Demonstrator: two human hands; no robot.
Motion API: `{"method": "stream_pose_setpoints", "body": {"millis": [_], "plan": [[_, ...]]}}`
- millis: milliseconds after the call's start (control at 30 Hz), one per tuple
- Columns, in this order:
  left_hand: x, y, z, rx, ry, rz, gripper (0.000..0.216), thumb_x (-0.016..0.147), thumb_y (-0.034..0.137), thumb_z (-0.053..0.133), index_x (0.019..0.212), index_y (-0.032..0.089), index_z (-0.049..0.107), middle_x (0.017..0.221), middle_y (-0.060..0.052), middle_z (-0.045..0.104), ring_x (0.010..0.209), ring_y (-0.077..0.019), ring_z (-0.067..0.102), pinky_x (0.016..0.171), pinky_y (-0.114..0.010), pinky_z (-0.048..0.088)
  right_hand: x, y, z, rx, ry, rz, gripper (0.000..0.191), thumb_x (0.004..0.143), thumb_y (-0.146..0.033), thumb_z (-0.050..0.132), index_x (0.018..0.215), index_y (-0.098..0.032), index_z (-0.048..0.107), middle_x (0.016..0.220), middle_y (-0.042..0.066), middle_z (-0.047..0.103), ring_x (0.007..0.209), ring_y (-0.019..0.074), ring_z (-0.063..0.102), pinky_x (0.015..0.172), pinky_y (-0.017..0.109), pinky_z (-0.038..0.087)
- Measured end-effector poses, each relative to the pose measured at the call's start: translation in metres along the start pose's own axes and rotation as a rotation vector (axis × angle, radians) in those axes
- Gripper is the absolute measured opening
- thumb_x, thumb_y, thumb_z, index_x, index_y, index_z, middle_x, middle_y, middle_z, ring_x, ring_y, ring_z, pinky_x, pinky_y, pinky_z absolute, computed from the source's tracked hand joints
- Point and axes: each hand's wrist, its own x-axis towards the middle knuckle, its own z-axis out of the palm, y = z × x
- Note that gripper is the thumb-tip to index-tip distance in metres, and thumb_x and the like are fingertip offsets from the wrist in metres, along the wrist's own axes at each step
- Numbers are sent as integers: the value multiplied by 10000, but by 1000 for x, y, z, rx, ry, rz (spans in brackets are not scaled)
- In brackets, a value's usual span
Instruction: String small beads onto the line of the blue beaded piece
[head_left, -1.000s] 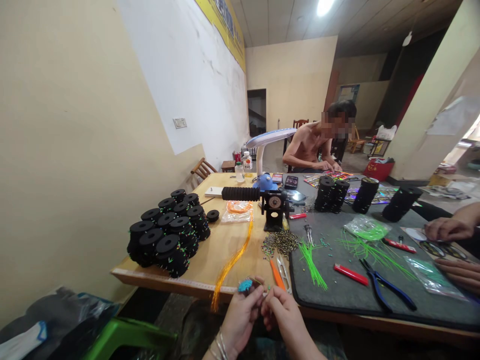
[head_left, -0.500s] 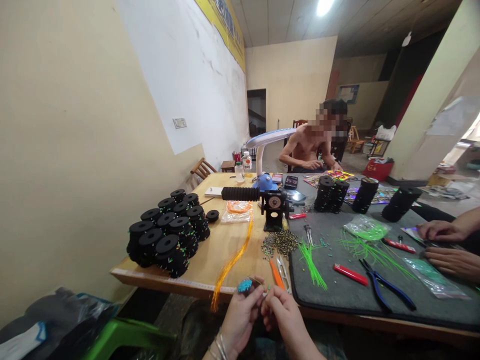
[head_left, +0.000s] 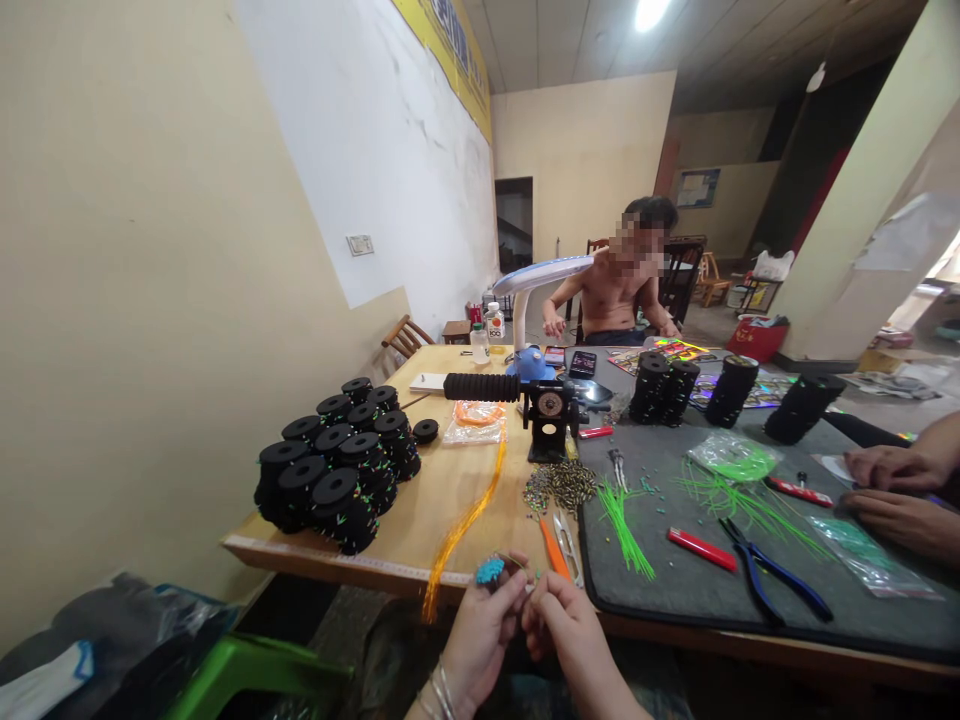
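At the near edge of the wooden table (head_left: pixel 409 520), by the grey mat (head_left: pixel 679 602), your left hand (head_left: pixel 487 625) and right hand (head_left: pixel 559 612) sit close together, the right curled in, its grip too hidden to tell, the left pinching the blue cluster (head_left: pixel 490 571) at its top

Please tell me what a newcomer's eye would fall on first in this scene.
Probably the stacks of black spools massed at the left end of the wooden table, with an orange strand trailing over its front edge. Bright green strands stand out on the grey mat to the right. At the front, a blue cluster shows at the left hand, beside the right hand.
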Motion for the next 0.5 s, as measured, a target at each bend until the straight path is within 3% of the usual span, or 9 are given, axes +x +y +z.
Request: {"method": "stream_pose_setpoints", "body": {"millis": [500], "plan": [[-3, 0, 2, -12, 23, 3, 447, 517, 308, 913, 875, 149, 698, 636, 37, 608, 555, -89, 564, 518, -191, 444, -1, -4, 1, 38, 6, 5, 360, 660, -502, 633, 581, -197, 459, 484, -38, 541, 374, 71, 463, 362, 169, 344]]}}
